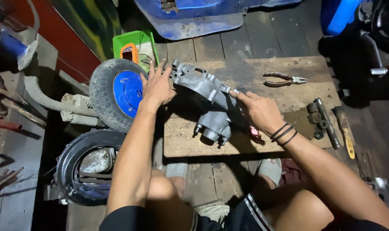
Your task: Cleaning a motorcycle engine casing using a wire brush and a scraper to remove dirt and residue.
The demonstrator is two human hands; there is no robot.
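Observation:
A grey metal engine casing [205,96] lies on a wooden board [284,68] on the floor. My left hand [156,85] rests with spread fingers on the casing's left end, steadying it. At the casing's right edge my right hand [257,112] is closed around a small tool with a red handle [256,134]; its tip touches the casing. Black bands circle my right wrist.
Red-handled pliers [284,79] lie at the board's far side. Sockets and a wrench [325,122] sit at its right edge beside a yellow-handled tool [345,133]. A small wheel with a blue hub [117,92] and a round engine cover [89,164] stand on the left. A blue body panel [194,17] lies behind.

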